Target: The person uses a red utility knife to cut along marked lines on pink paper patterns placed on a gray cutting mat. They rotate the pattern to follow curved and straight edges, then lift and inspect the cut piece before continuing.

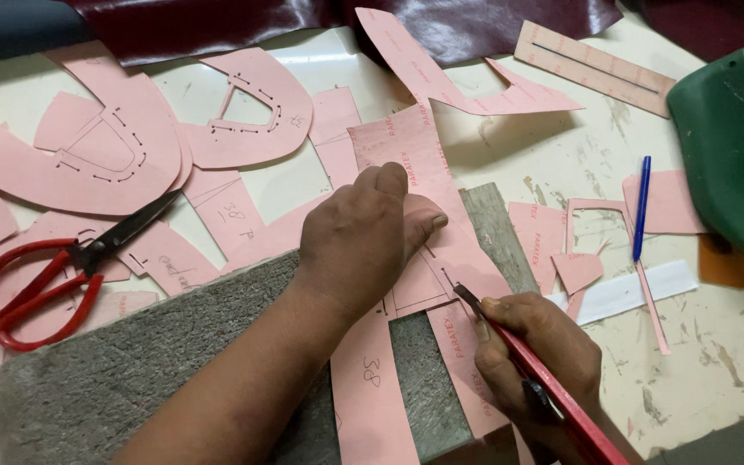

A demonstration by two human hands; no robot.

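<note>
My left hand [363, 237] presses flat on a pink paper pattern piece [406, 155] that lies over a grey cutting board [131, 362]. My right hand [544, 353] grips a red utility knife [553, 387], its blade tip touching the pink pattern just right of my left thumb. More pink pattern strips [372, 387] run down across the board under my left forearm.
Red-handled scissors [53, 271] lie at the left on other pink pieces. Large pink cut-out patterns [243, 108] cover the far table. A blue pen [641, 207] and a white strip [639, 288] lie right. Dark maroon leather [303, 21] at the back; a green plastic form [734, 146] far right.
</note>
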